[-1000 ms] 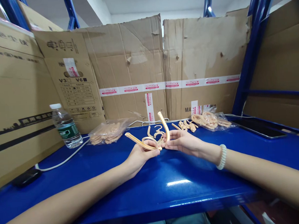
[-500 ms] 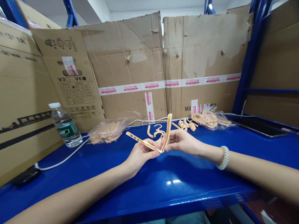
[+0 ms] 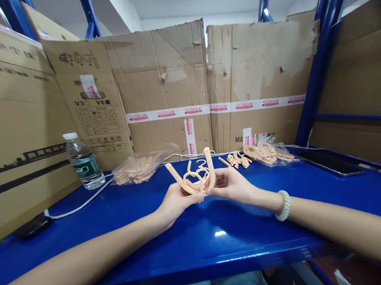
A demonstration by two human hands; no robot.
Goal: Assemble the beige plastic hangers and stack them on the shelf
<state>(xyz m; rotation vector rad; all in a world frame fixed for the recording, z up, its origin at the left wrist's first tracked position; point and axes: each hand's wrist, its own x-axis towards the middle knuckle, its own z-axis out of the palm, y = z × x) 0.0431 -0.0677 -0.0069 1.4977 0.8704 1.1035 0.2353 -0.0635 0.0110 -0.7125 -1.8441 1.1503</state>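
Observation:
Both my hands meet over the middle of the blue shelf top (image 3: 221, 238). My left hand (image 3: 177, 199) pinches the lower end of a beige plastic hanger arm (image 3: 179, 182) that slants up to the left. My right hand (image 3: 231, 183) grips a second beige hanger arm (image 3: 211, 169) that stands nearly upright. The two arms meet at their lower ends in a V between my fingers. A beige hook piece (image 3: 201, 172) shows just behind them; whether it lies on the shelf or is attached I cannot tell. A white bead bracelet (image 3: 282, 205) is on my right wrist.
A water bottle (image 3: 83, 161) stands at the left. A clear bag of beige parts (image 3: 136, 167) lies behind my left hand, another bag (image 3: 266, 152) and loose parts (image 3: 238, 159) at the right. A dark tablet (image 3: 328, 163), a white cable (image 3: 79, 205), a black phone (image 3: 30, 226) and cardboard boxes (image 3: 174, 83) surround the shelf.
The left hanger arm has swung upward and the right one has come more upright, so the V between my hands is narrower. Both hands stay closed at the joint.

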